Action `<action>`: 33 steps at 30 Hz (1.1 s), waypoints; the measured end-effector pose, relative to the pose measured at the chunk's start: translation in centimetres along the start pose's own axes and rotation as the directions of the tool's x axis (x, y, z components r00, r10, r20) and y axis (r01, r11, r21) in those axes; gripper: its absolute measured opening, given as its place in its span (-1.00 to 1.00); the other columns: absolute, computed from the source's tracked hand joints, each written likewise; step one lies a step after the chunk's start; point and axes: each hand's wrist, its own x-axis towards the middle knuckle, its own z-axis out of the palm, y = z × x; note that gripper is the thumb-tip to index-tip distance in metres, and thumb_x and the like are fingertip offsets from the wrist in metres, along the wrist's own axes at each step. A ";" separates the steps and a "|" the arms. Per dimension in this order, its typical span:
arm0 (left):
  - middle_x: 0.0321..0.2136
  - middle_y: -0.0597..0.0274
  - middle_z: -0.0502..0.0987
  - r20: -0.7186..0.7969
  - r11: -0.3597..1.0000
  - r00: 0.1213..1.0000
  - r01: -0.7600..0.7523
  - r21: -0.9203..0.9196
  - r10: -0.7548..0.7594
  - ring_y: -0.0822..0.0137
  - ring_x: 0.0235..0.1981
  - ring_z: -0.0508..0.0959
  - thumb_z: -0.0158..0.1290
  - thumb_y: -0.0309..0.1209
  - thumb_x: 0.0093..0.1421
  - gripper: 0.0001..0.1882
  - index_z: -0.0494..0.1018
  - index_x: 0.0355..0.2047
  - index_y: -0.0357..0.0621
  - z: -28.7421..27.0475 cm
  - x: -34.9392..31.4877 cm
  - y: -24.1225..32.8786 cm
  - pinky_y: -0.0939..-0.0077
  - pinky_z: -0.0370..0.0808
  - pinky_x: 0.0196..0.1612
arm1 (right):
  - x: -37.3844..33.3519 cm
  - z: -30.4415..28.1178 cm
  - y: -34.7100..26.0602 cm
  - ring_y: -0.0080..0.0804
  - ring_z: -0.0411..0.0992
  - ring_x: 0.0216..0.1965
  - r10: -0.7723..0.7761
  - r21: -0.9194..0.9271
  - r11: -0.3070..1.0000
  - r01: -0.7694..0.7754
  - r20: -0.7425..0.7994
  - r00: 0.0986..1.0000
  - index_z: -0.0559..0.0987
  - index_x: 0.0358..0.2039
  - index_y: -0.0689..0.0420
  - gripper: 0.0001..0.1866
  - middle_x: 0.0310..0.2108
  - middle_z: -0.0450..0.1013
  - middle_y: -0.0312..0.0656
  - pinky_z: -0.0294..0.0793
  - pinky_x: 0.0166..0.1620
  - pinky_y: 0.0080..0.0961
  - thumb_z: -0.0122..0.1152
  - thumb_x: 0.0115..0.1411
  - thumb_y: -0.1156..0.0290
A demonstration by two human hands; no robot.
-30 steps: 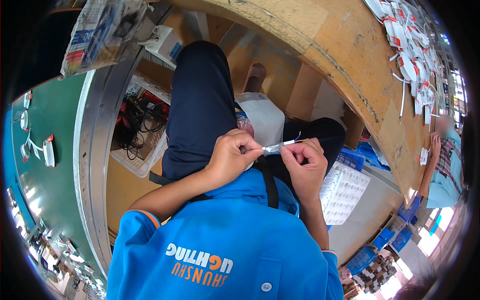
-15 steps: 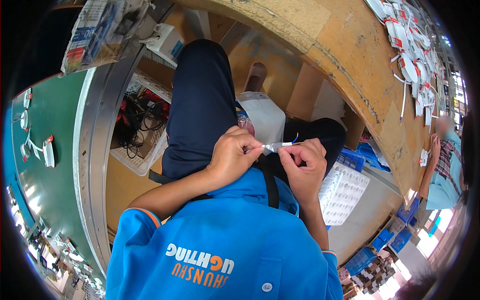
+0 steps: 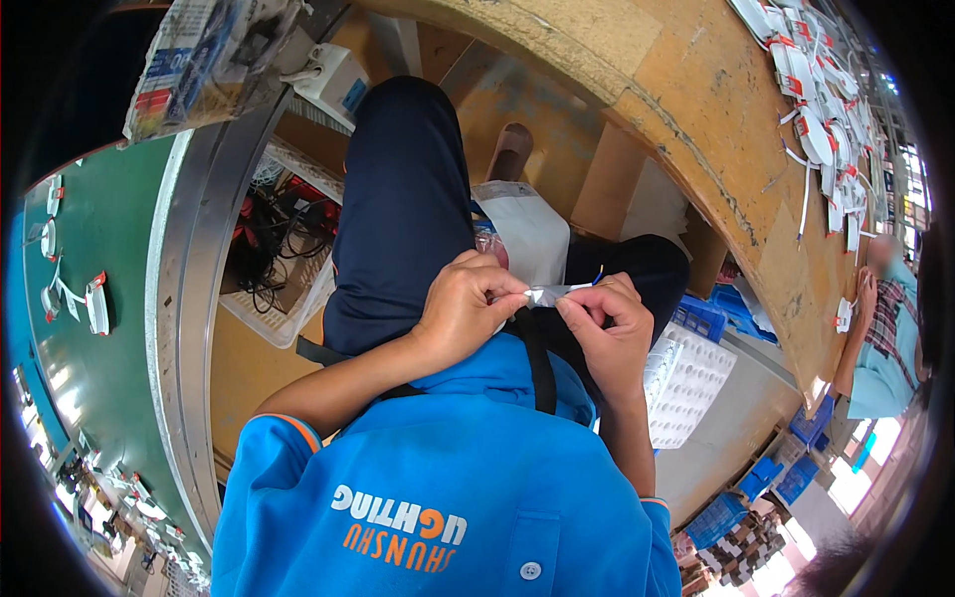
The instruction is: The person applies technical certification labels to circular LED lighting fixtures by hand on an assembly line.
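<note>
Above my lap, my left hand pinches one end of a small silvery-white strip between thumb and fingertips. My right hand has its thumb and forefinger closed on the other end. A short white cable end with a thin blue wire sticks up beside the right fingers. The strip is too small for its exact kind to be made out, and the fingertips hide part of it. Just beyond the hands, a white sheet or bag lies between my knees.
A worn wooden bench curves overhead to the right, bearing many white lamp fittings. On the left runs a green belt with more fittings. Nearby are a crate of black cables, a white dimpled tray and a co-worker.
The right thumb and forefinger have shifted slightly along the strip, and the wire end has tilted more upright. My left hand keeps its pinch almost in place.
</note>
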 end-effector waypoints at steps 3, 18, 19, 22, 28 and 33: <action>-0.70 0.28 0.36 0.017 1.000 1.000 0.013 -0.008 -0.013 0.37 -0.56 0.30 0.17 -0.55 -0.14 -0.91 0.52 -0.55 -0.17 0.0 0.0 0.0 0.53 0.23 -0.49 | -0.1 -0.2 0.4 -0.55 0.10 -0.62 0.058 0.064 0.996 -0.059 0.020 0.998 0.52 -0.64 0.15 -0.92 -0.78 0.13 -0.39 0.09 -0.43 -0.58 0.27 -0.21 0.52; -0.65 0.30 0.41 0.107 0.992 0.993 0.068 -0.111 -0.056 0.42 -0.53 0.33 0.17 -0.54 -0.12 -0.90 0.52 -0.52 -0.17 -0.4 0.0 -0.3 0.57 0.25 -0.45 | 0.2 -0.6 0.0 -0.57 0.10 -0.61 0.100 0.115 0.988 -0.101 0.019 0.995 0.53 -0.63 0.18 -0.92 -0.78 0.15 -0.39 0.09 -0.46 -0.61 0.27 -0.20 0.53; -0.65 0.30 0.41 0.105 0.992 0.993 0.062 -0.109 -0.051 0.42 -0.53 0.33 0.17 -0.54 -0.12 -0.90 0.52 -0.52 -0.17 -0.5 -0.1 -0.3 0.57 0.25 -0.45 | 0.2 -0.7 -0.2 -0.55 0.11 -0.61 0.048 0.024 0.999 -0.049 0.012 0.999 0.53 -0.63 0.16 -0.91 -0.78 0.15 -0.38 0.09 -0.43 -0.59 0.29 -0.20 0.49; -0.61 0.31 0.44 0.126 0.983 0.990 0.080 -0.168 -0.060 0.43 -0.51 0.34 0.16 -0.55 -0.10 -0.90 0.52 -0.49 -0.18 -0.9 -0.2 -0.2 0.58 0.25 -0.45 | 0.2 -0.8 -0.9 -0.52 0.13 -0.62 -0.016 -0.094 0.995 0.016 0.006 1.000 0.55 -0.64 0.13 -0.89 -0.78 0.17 -0.38 0.09 -0.37 -0.55 0.31 -0.20 0.42; -0.54 0.28 0.46 0.174 0.972 0.982 0.105 -0.212 -0.068 0.47 -0.44 0.41 0.12 -0.58 -0.06 -0.89 0.50 -0.46 -0.23 -1.4 -0.4 0.5 0.64 0.30 -0.40 | 0.0 -1.1 -2.3 -0.51 0.15 -0.59 -0.076 -0.174 0.982 0.075 0.000 0.997 0.56 -0.64 0.10 -0.89 -0.78 0.17 -0.39 0.07 -0.29 -0.53 0.32 -0.20 0.39; -0.58 0.23 0.50 0.179 0.966 0.978 0.149 -0.209 -0.112 0.48 -0.58 0.43 0.17 -0.52 -0.11 -0.87 0.51 -0.47 -0.21 -1.5 -0.4 1.0 0.65 0.31 -0.53 | -0.1 -1.7 -3.3 -0.49 0.18 -0.57 -0.133 -0.208 0.969 0.134 0.015 0.991 0.55 -0.63 0.08 -0.91 -0.76 0.21 -0.40 0.06 -0.26 -0.50 0.30 -0.18 0.40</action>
